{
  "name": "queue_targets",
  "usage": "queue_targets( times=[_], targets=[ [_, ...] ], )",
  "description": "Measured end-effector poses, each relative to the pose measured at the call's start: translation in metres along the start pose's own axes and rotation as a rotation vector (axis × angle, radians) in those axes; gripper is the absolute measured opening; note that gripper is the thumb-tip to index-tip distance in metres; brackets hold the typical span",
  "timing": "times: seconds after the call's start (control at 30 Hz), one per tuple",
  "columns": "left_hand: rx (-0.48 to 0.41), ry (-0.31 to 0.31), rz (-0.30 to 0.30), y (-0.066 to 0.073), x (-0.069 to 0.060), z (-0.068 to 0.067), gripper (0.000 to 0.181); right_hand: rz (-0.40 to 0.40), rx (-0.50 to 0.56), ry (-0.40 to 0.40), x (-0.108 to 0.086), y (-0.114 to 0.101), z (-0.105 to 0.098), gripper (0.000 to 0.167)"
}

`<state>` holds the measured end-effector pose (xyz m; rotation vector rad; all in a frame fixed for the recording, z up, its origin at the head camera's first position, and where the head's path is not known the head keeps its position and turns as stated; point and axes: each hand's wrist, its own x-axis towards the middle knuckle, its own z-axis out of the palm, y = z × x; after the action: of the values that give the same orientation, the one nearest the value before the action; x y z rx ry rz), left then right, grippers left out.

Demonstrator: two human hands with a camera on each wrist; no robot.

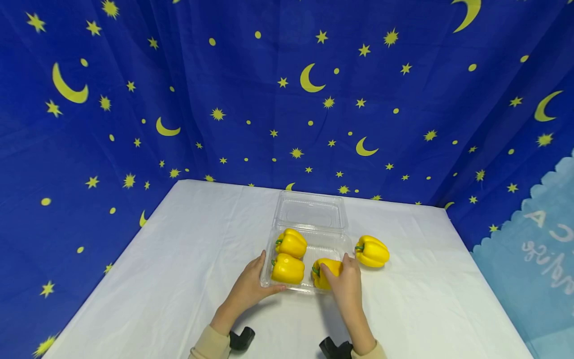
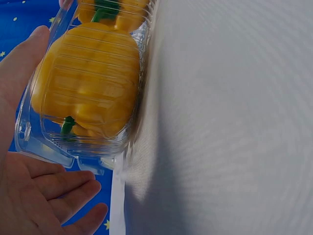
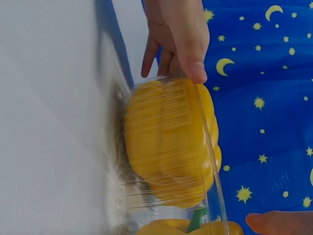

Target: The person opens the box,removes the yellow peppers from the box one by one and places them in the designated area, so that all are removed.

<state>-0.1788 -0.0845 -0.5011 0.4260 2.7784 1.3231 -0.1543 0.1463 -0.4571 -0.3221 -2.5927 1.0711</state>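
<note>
A clear plastic clamshell container (image 1: 309,230) lies with its lid folded back. Two yellow bell peppers, the rear one (image 1: 292,242) and the front one (image 1: 288,269), sit in its left half. My right hand (image 1: 347,286) grips a third yellow bell pepper (image 1: 320,280) by its top and right side, at the container's front right. With the thumb at the front rim and straight fingers along the left side, my left hand (image 1: 248,284) touches the container. In the left wrist view those fingers (image 2: 68,191) are extended. Only a fingertip (image 3: 274,223) of the right hand shows in the right wrist view.
One more yellow bell pepper (image 1: 373,252) lies on the white-covered table (image 1: 179,259), right of the container. A blue curtain (image 1: 269,89) with yellow stars and moons surrounds the table's back and sides. Light-blue cloth (image 1: 533,254) hangs at the right.
</note>
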Motion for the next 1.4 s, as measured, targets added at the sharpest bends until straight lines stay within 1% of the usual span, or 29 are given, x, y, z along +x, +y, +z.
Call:
queue_targets(
  times=[0.17, 0.4, 0.57, 0.83, 1.03, 1.13, 1.23, 1.4],
  targets=[
    [0.001, -0.002, 0.001, 0.0, 0.0, 0.0, 0.115, -0.017, -0.054, -0.005, -0.002, 0.0, 0.004, 0.075],
    [0.004, -0.009, -0.002, 0.0, 0.0, 0.0, 0.114, 0.015, -0.062, -0.051, -0.004, 0.0, 0.007, 0.079],
    [0.012, -0.009, -0.008, 0.0, -0.001, 0.0, 0.113, 0.016, -0.069, -0.07, -0.004, -0.001, 0.009, 0.079],
    [0.012, -0.005, -0.002, 0.0, -0.001, 0.0, 0.113, -0.035, -0.12, -0.055, -0.005, 0.0, 0.012, 0.082],
    [0.007, -0.01, -0.002, 0.001, -0.001, -0.001, 0.113, -0.072, -0.09, -0.049, -0.006, 0.002, 0.014, 0.087],
    [0.005, -0.012, -0.001, 0.001, -0.001, -0.001, 0.113, -0.079, -0.094, -0.053, -0.006, 0.002, 0.015, 0.086],
    [0.001, -0.01, 0.002, 0.001, -0.001, -0.001, 0.113, -0.083, -0.127, -0.061, -0.006, 0.003, 0.017, 0.086],
    [-0.003, -0.011, 0.0, 0.001, -0.001, 0.0, 0.114, -0.11, -0.152, -0.051, -0.006, 0.005, 0.019, 0.083]
  ],
)
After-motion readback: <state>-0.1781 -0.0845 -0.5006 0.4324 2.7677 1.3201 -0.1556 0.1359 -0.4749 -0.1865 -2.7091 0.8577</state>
